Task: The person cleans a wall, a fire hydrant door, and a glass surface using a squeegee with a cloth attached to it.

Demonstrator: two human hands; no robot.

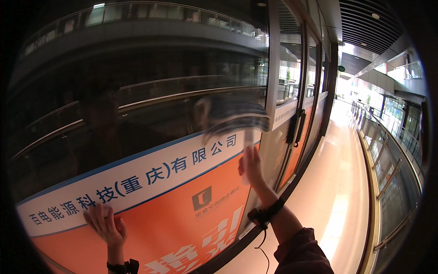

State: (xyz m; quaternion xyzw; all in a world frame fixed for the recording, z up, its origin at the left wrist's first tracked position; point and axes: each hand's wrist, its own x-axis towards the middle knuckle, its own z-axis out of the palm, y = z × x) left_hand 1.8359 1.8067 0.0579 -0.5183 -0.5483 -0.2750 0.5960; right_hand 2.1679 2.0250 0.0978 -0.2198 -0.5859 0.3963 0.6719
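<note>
My right hand [254,167] grips the pale handle [248,137] of a window washer. Its dark, padded fabric head [234,116] is blurred and lies across the dark glass pane [164,126], just above a white printed band [200,152] that bears writing. I cannot tell how firmly the head meets the glass. Lower left, my left hand [105,224] is held up, empty, with its fingers apart. It is in front of the lower edge of the band and an orange panel [154,219]; whether it touches the surface cannot be seen.
A glass door with a dark pull handle [300,128] stands to the right of the pane. Beyond it runs a shiny tiled walkway [337,178], bordered by a glass-and-metal railing [386,144]. A black cable [265,251] hangs below my right wrist strap [270,212].
</note>
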